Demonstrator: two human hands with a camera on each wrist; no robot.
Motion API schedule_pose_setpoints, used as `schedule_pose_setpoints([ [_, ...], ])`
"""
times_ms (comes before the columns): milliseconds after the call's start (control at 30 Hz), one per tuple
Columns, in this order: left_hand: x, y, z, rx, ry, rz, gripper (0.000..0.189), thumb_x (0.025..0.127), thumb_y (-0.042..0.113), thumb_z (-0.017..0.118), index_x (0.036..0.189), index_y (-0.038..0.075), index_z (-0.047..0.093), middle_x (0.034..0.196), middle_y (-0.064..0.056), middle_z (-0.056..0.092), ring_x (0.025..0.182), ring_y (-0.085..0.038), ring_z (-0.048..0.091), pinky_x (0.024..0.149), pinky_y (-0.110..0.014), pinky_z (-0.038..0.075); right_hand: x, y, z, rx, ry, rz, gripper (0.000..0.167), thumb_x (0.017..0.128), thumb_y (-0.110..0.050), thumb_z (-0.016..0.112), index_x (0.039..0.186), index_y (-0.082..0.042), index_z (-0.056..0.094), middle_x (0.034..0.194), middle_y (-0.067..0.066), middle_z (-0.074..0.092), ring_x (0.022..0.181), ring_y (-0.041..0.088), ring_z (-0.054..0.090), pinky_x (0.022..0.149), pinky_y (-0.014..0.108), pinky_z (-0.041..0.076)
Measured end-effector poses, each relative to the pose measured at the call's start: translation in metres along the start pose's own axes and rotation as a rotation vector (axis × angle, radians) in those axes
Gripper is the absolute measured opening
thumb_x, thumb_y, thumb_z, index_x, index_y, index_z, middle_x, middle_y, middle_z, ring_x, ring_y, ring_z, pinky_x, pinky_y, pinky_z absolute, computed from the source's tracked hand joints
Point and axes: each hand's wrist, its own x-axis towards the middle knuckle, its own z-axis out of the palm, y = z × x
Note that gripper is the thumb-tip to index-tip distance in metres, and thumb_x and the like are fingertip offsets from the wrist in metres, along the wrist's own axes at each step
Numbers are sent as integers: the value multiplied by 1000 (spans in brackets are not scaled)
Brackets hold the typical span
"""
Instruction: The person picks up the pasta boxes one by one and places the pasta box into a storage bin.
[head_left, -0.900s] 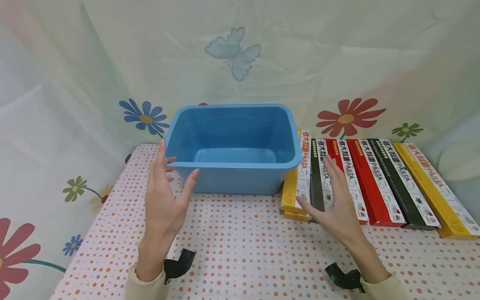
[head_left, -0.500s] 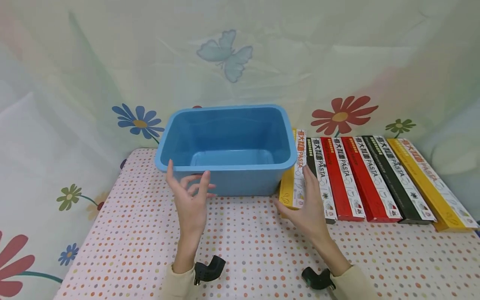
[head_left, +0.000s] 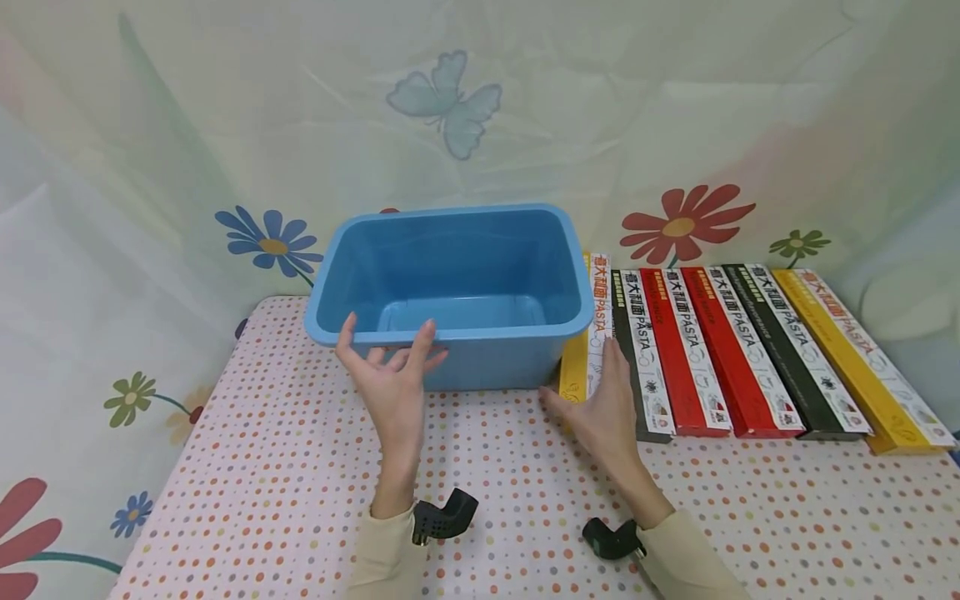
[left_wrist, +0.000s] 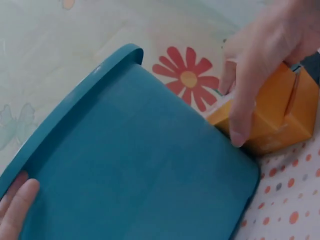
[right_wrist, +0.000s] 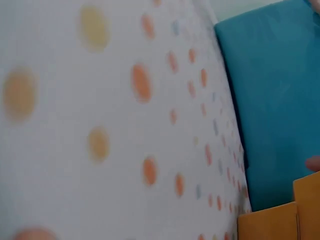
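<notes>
A blue plastic bin [head_left: 450,358] stands at the back of the table, its inside bare. My left hand [head_left: 392,396] is at its front rim, thumb and index finger pointing up. In the left wrist view, its fingertips [left_wrist: 19,207] touch the wall just under the rim. Right of the bin, my right hand [head_left: 606,417] straddles a yellow pasta box [head_left: 574,367], the upper of two stacked. Its thumb lies down the side facing the bin, and its other fingers are on the far side, partly hidden. The box's end [left_wrist: 300,131] shows in the left wrist view.
More pasta boxes lie side by side to the right: a black one [head_left: 651,400], a red one [head_left: 686,367], another red one [head_left: 738,367], a black one [head_left: 795,358] and a yellow one [head_left: 862,367]. A flowered cloth [head_left: 562,150] hangs behind the dotted table cover [head_left: 510,500].
My left hand moved right, coming to the bin's front rim. My right hand moved left from over the black and red boxes onto the yellow pasta box. The view shifted slightly.
</notes>
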Motion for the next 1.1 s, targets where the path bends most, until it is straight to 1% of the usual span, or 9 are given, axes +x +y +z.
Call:
schedule_pose_setpoints([
  [133, 0, -3, 3, -15, 34, 22, 100, 88, 11, 86, 161, 21, 18, 130, -29, 43, 74, -26, 74, 77, -41, 69, 1, -2, -2, 24, -20, 39, 118, 85, -23, 84, 167, -3, 2, 168, 25, 21, 138, 44, 37, 120, 68, 36],
  [300, 0, -6, 3, -39, 50, 46, 101, 86, 6, 87, 160, 22, 19, 129, -29, 44, 77, -27, 73, 76, -41, 69, -2, -4, -1, 25, -28, 50, 120, 83, -20, 86, 167, -4, 1, 167, 25, 22, 136, 43, 39, 119, 67, 38],
  [467, 1, -7, 4, -48, 62, 54, 101, 85, 5, 87, 160, 21, 21, 135, -29, 38, 77, -27, 72, 76, -43, 69, -3, -4, -2, -21, -10, 72, 114, 82, -12, 80, 166, -1, 4, 170, 25, 19, 146, 47, 33, 123, 68, 30],
  [633, 0, -8, 6, -35, 64, 42, 100, 85, 6, 87, 160, 21, 22, 143, -31, 31, 76, -27, 71, 75, -42, 69, -3, -1, -8, -25, 11, 106, 110, 83, -12, 80, 166, 0, 9, 171, 25, 18, 154, 48, 23, 126, 70, 20],
  [800, 0, -11, 6, -49, 61, 32, 101, 85, 5, 88, 160, 22, 23, 144, -31, 30, 77, -27, 70, 76, -45, 69, -6, 5, -20, -6, 56, 111, 104, 83, -9, 79, 165, 3, 16, 169, 26, 22, 154, 47, 25, 126, 68, 22],
  [900, 0, -11, 6, -66, 55, 38, 101, 84, 6, 88, 160, 22, 23, 136, -29, 36, 77, -29, 70, 76, -47, 69, -10, 10, -31, 8, 70, 124, 102, 84, -8, 78, 165, 3, 16, 169, 26, 22, 151, 47, 28, 124, 67, 28],
  [1000, 0, -12, 5, -71, 54, 49, 100, 85, 6, 88, 159, 22, 23, 134, -29, 38, 77, -29, 69, 76, -48, 69, -15, 17, -47, 31, 84, 125, 102, 85, -7, 77, 166, -1, 16, 171, 24, 21, 146, 46, 32, 119, 63, 34],
  [1033, 0, -12, 5, -72, 55, 54, 100, 85, 6, 88, 159, 22, 23, 133, -29, 39, 77, -29, 69, 76, -48, 69, -17, 18, -53, 35, 87, 127, 101, 86, -8, 76, 166, -4, 15, 171, 22, 21, 144, 44, 34, 117, 58, 36],
  [1100, 0, -12, 6, -76, 57, 62, 100, 85, 5, 88, 159, 22, 23, 130, -30, 40, 76, -29, 69, 76, -48, 69, -19, 20, -67, 46, 106, 109, 100, 85, -7, 75, 167, -8, 17, 172, 18, 22, 137, 40, 37, 108, 42, 38],
])
